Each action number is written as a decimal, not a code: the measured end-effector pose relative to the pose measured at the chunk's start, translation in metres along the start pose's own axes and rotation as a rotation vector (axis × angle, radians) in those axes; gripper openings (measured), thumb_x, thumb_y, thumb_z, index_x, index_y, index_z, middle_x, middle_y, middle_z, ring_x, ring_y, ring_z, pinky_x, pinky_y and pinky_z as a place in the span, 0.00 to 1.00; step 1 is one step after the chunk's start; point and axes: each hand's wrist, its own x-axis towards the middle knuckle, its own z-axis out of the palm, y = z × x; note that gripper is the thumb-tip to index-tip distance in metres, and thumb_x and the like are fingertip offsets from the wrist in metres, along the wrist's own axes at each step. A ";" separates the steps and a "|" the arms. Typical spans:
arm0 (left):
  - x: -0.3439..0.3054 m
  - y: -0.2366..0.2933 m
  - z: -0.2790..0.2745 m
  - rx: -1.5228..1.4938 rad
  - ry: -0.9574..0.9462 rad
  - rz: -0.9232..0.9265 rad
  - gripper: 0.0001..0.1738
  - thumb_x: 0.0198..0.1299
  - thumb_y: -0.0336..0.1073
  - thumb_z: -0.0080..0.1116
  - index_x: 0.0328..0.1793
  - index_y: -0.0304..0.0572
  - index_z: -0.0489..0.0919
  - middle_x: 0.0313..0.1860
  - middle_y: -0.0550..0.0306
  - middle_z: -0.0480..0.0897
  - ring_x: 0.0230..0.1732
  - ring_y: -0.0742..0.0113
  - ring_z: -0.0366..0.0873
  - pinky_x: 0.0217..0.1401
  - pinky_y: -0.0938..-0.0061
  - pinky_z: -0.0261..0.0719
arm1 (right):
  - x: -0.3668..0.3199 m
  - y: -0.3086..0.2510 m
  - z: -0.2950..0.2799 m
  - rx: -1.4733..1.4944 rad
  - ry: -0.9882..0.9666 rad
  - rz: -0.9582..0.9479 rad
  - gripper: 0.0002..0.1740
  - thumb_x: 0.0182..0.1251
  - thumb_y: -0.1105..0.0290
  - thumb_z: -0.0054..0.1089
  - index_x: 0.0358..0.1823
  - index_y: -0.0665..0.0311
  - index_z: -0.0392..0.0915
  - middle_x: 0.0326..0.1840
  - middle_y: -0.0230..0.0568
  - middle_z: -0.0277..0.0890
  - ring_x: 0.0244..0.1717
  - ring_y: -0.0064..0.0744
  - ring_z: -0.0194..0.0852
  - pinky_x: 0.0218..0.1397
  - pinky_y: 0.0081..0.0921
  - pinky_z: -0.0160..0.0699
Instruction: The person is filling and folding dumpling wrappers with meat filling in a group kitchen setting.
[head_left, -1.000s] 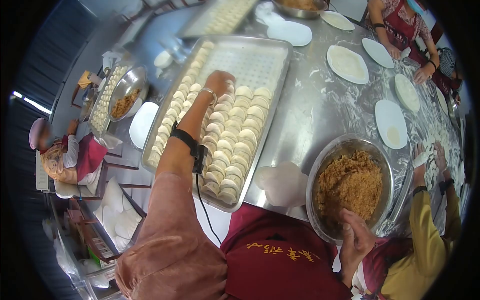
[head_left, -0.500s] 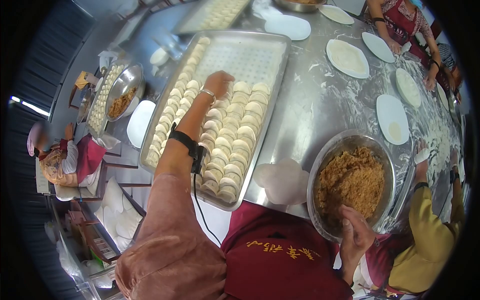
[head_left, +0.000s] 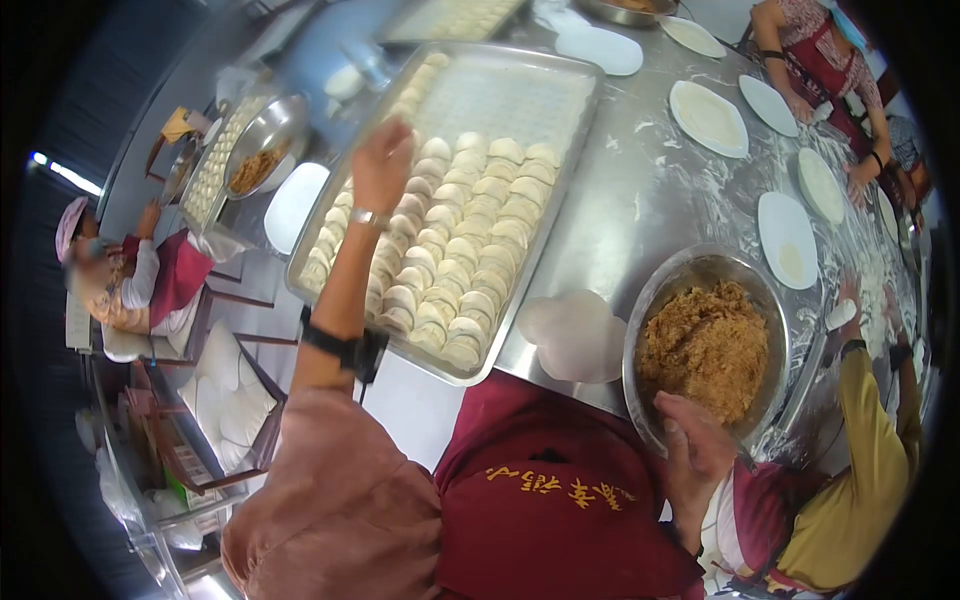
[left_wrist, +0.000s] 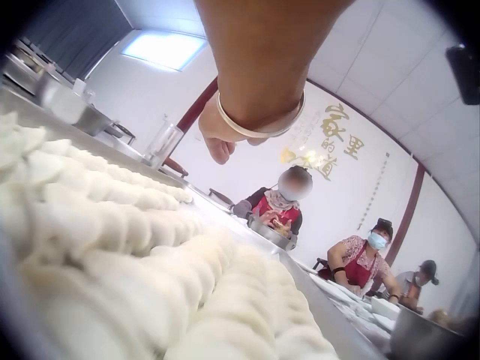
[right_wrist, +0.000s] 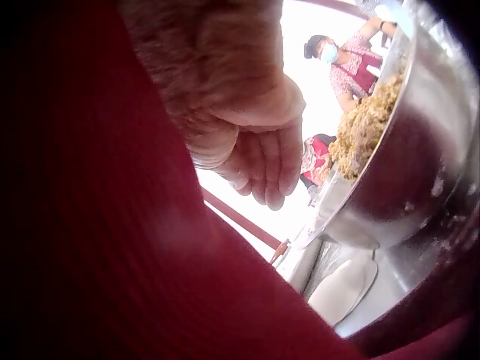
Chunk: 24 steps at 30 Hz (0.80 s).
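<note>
A long metal tray (head_left: 510,90) on the steel table holds rows of folded dumplings (head_left: 450,250), its far end bare. My left hand (head_left: 383,160) hovers above the tray's left rows, lifted clear of them, with a bangle on its wrist. In the left wrist view, that left hand (left_wrist: 225,142) hangs loosely over the dumplings (left_wrist: 112,217) and holds nothing. My right hand (head_left: 690,435) is at the near rim of a steel bowl (head_left: 700,258) of brown filling (head_left: 705,345). Its fingers (right_wrist: 266,169) are relaxed and empty beside the bowl wall (right_wrist: 405,172).
A stack of round wrappers (head_left: 575,335) lies between tray and bowl. White plates (head_left: 785,238) with dough rounds dot the floury right side. A second filling bowl (head_left: 265,140) and tray (head_left: 215,165) stand at the left. Other people work around the table, one in a yellow sleeve (head_left: 860,400).
My left hand has lifted off the dumpling rows and swung left toward the tray's left side. My right hand has stayed at the bowl's near rim.
</note>
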 end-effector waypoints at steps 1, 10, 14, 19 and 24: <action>-0.025 0.003 -0.015 -0.082 0.088 -0.080 0.23 0.65 0.31 0.60 0.65 0.28 0.76 0.51 0.46 0.85 0.50 0.63 0.85 0.54 0.74 0.82 | 0.000 0.000 0.003 0.002 -0.019 -0.031 0.11 0.59 0.84 0.61 0.43 0.68 0.85 0.43 0.48 0.86 0.46 0.42 0.87 0.53 0.30 0.81; -0.251 0.019 -0.077 -0.202 0.598 -0.669 0.08 0.66 0.33 0.59 0.44 0.35 0.75 0.30 0.60 0.77 0.29 0.74 0.76 0.32 0.79 0.81 | 0.010 -0.011 0.038 0.132 -0.243 -0.201 0.12 0.58 0.82 0.65 0.43 0.66 0.85 0.42 0.46 0.87 0.44 0.42 0.87 0.47 0.31 0.85; -0.269 0.049 -0.045 -0.591 0.479 -0.943 0.16 0.67 0.41 0.60 0.46 0.33 0.73 0.33 0.58 0.78 0.30 0.70 0.79 0.29 0.75 0.84 | 0.009 -0.013 0.054 0.198 -0.369 -0.277 0.13 0.58 0.82 0.65 0.45 0.66 0.84 0.43 0.47 0.86 0.44 0.43 0.87 0.47 0.32 0.85; -0.260 0.051 -0.020 -0.698 0.286 -1.073 0.24 0.67 0.49 0.60 0.52 0.32 0.73 0.38 0.53 0.81 0.35 0.67 0.83 0.28 0.72 0.87 | 0.002 -0.023 0.059 0.180 -0.454 -0.247 0.10 0.60 0.82 0.62 0.43 0.67 0.85 0.44 0.46 0.87 0.45 0.39 0.88 0.46 0.27 0.85; -0.257 0.051 -0.012 -0.824 0.205 -1.009 0.26 0.67 0.48 0.60 0.58 0.32 0.73 0.45 0.49 0.82 0.40 0.62 0.86 0.35 0.68 0.89 | -0.003 -0.011 0.059 0.125 -0.426 -0.216 0.10 0.61 0.82 0.62 0.44 0.68 0.85 0.44 0.48 0.86 0.46 0.41 0.87 0.48 0.29 0.85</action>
